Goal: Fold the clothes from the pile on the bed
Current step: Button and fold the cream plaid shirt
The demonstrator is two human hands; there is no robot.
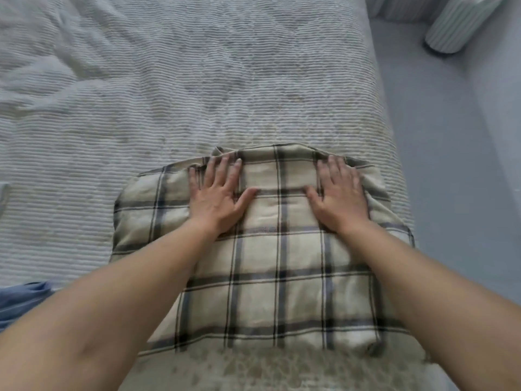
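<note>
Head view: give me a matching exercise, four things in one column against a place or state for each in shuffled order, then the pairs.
Things:
1. plaid garment
2. left hand
3. blue cloth
4. ribbed pale cylinder

Places or states:
A. at the picture's left edge, on the bed
B. on the floor, top right, beside the bed
C. spread flat on the white bedspread
D. fingers straight, pressing on the plaid

Pairs: 1-C, 2-D, 3-A, 4-B

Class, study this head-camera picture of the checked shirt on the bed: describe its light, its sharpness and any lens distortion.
Head view: soft, even daylight, no glare, only faint shadow under the left hand and right hand; the plaid shirt and bedspread look slightly soft; the wide lens swells the forearms near the bottom edge and bends the bed's right edge.
</note>
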